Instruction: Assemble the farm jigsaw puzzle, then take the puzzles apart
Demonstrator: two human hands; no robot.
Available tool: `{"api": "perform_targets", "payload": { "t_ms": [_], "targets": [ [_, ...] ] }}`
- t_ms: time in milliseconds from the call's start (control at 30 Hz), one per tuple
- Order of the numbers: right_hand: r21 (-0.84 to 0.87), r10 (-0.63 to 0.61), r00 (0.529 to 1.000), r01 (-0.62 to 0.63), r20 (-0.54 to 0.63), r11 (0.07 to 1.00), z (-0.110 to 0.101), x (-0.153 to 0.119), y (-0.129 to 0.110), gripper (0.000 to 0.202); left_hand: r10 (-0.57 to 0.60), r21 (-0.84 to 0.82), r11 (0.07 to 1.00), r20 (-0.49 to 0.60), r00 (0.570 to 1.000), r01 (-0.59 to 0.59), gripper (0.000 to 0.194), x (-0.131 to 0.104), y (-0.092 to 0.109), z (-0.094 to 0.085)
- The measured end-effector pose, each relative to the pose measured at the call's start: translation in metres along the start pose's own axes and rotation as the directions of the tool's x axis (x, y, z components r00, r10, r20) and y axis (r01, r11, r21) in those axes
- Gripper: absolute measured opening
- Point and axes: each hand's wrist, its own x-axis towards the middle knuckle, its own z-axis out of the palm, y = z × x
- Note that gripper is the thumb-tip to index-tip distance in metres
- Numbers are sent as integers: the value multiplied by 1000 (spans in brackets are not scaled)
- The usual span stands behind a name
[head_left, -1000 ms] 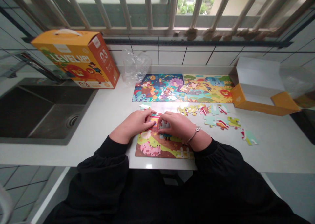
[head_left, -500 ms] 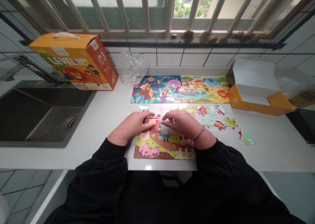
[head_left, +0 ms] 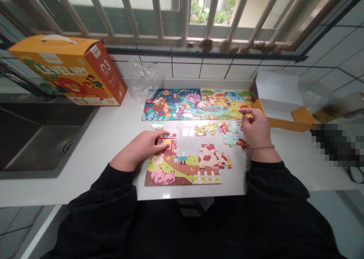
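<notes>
head: right hand (head_left: 256, 129) near open box (head_left: 280, 94)

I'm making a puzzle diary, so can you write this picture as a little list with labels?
Left hand: on the farm puzzle's upper left
Right hand: by the loose pieces; can't tell if it holds one
Farm puzzle: top unfinished
Behind: blue puzzle and yellow puzzle, side by side
Far left: orange LEVEL UP! box, sink
Far right: open box
</notes>
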Motion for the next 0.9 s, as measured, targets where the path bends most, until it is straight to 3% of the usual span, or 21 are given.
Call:
{"api": "perform_targets", "payload": {
  "t_ms": [100, 200, 333, 433, 500, 633, 767, 900],
  "targets": [
    [-11, -37, 999, 37, 13, 999, 7, 1, -3, 28, -33, 25, 999, 33, 999, 32, 52, 1, 4, -3],
    [7, -153, 980, 154, 128, 988, 19, -2, -15, 26, -66, 63, 996, 92, 994, 60, 52, 7, 7, -10],
    [-48, -301, 892, 336, 336, 941, 39, -13, -43, 17, -80, 146, 988, 151, 985, 58, 41, 26, 16, -20],
    [-138, -312, 822, 421, 477, 897, 53, -23, -64, 38, -61, 243, 969, 101, 993, 35, 24, 41, 28, -19],
    [-168, -311, 791, 456, 527, 874, 60, -26, -73, 48, -33, 273, 962, 33, 999, 23, 29, 47, 36, -14],
    [-117, -332, 771, 462, 544, 879, 66, -25, -76, 46, 47, 216, 976, -50, 998, -35, 25, 48, 36, 1],
    [60, -397, 761, 430, 513, 901, 66, -20, -73, 38, 46, 173, 984, -70, 997, -33, 20, 46, 27, 7],
    [319, -400, 772, 266, 495, 909, 65, -21, -76, 13, 21, 157, 988, -57, 998, -12, 18, 48, 22, 9]
  ]
}}
